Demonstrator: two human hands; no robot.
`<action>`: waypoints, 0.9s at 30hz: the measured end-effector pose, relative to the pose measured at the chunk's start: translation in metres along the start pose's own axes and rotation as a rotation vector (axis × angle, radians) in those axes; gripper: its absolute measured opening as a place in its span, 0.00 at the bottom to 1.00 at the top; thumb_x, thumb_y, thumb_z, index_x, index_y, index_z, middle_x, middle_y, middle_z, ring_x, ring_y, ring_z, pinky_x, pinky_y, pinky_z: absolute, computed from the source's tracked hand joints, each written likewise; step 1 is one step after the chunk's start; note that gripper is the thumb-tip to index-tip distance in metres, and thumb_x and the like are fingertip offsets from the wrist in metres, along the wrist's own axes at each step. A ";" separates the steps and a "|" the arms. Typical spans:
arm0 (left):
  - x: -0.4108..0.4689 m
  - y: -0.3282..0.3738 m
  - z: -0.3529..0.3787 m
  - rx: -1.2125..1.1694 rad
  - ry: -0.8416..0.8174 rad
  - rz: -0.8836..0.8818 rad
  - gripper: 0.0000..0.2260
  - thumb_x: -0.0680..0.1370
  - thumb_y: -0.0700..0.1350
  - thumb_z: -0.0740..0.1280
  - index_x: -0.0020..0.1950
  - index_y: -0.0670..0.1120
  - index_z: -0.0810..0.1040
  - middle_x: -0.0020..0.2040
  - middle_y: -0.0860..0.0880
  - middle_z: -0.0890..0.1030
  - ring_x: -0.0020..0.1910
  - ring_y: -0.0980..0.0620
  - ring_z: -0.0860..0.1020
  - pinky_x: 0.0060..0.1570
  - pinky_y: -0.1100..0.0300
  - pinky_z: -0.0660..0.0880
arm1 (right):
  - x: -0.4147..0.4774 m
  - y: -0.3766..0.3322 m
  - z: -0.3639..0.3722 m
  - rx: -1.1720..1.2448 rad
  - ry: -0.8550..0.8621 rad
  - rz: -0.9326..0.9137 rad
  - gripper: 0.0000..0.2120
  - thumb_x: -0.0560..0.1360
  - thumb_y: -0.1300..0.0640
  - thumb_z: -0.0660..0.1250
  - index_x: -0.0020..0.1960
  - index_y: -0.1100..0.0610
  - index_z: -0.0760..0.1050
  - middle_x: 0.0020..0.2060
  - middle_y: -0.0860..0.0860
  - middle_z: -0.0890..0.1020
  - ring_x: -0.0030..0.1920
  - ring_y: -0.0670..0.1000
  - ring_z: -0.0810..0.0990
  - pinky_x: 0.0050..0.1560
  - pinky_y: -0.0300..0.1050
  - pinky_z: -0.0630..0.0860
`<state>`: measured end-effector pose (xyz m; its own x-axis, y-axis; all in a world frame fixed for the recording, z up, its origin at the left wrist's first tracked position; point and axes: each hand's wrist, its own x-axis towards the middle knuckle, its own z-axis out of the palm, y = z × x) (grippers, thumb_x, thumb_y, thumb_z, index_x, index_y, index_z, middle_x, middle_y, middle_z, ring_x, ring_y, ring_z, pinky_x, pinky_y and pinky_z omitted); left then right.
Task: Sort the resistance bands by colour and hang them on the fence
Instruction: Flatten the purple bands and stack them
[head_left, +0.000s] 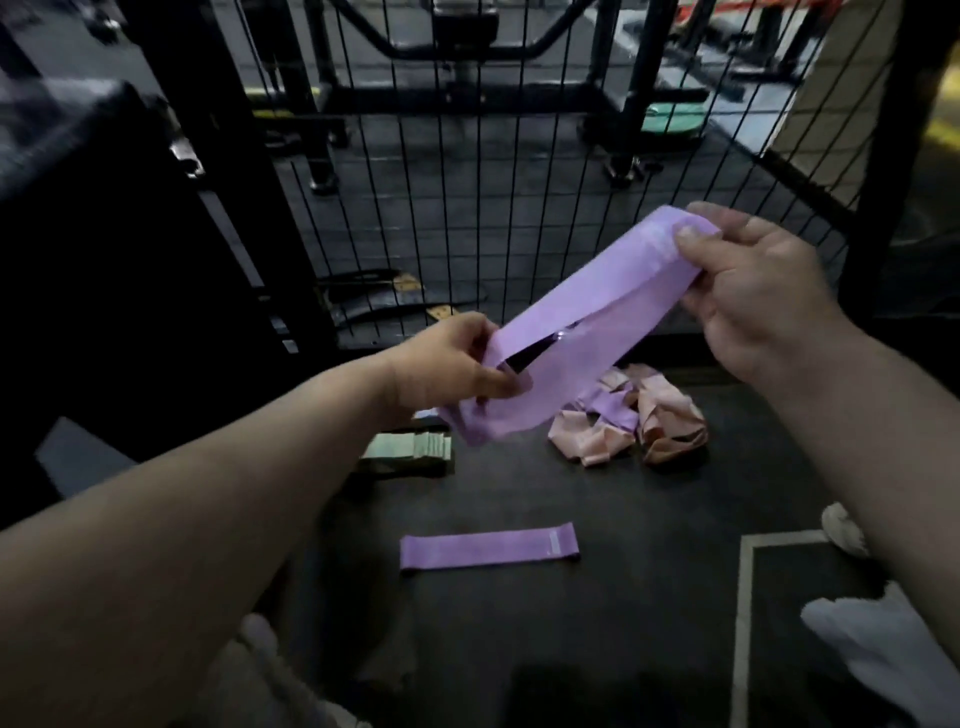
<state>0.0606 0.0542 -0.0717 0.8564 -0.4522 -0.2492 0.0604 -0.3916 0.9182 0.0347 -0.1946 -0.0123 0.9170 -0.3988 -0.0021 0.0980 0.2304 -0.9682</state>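
A dark rubber floor (597, 649) fills the lower view, and a black wire fence (467, 182) stands across the far side, with no band showing on it. Behind its bars is a black gym frame (467, 98).

In the air in front of the fence, a long purple band (582, 332) is stretched on a slant between both hands. The right hand (758, 291) pinches its upper end between the thumb and curled fingers. The left hand (447, 364) pinches the lower end, fingers curled round the fabric, and the loop gapes a little there.

On the floor below lies a crumpled heap of pink and purple bands (634, 415). Nearer the person, a second purple band (488, 546) lies flat and apart from the heap. A stack of green bands (410, 449) sits under the left wrist, beside the heap.
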 end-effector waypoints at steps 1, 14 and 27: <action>-0.012 0.006 -0.005 0.033 0.033 0.011 0.22 0.64 0.45 0.82 0.52 0.43 0.76 0.46 0.44 0.83 0.43 0.49 0.81 0.48 0.44 0.80 | -0.008 -0.005 -0.002 -0.050 -0.006 -0.047 0.08 0.78 0.66 0.66 0.54 0.56 0.77 0.50 0.54 0.83 0.47 0.49 0.84 0.47 0.47 0.82; -0.085 0.015 -0.029 0.224 0.090 0.137 0.07 0.76 0.41 0.73 0.52 0.45 0.80 0.51 0.39 0.83 0.46 0.47 0.81 0.55 0.47 0.78 | -0.069 -0.026 -0.010 -0.006 0.054 -0.004 0.09 0.78 0.68 0.65 0.55 0.58 0.77 0.47 0.53 0.83 0.45 0.50 0.83 0.43 0.45 0.82; -0.069 0.038 0.028 -0.306 0.041 0.307 0.11 0.80 0.42 0.67 0.60 0.39 0.79 0.55 0.43 0.84 0.53 0.52 0.82 0.54 0.65 0.76 | -0.111 -0.004 0.019 -0.372 -0.178 -0.116 0.09 0.75 0.65 0.71 0.54 0.59 0.80 0.45 0.51 0.86 0.45 0.44 0.84 0.48 0.38 0.80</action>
<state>-0.0107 0.0483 -0.0283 0.8778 -0.4756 0.0565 -0.0563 0.0148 0.9983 -0.0601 -0.1349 -0.0038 0.9638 -0.2359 0.1238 0.0882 -0.1561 -0.9838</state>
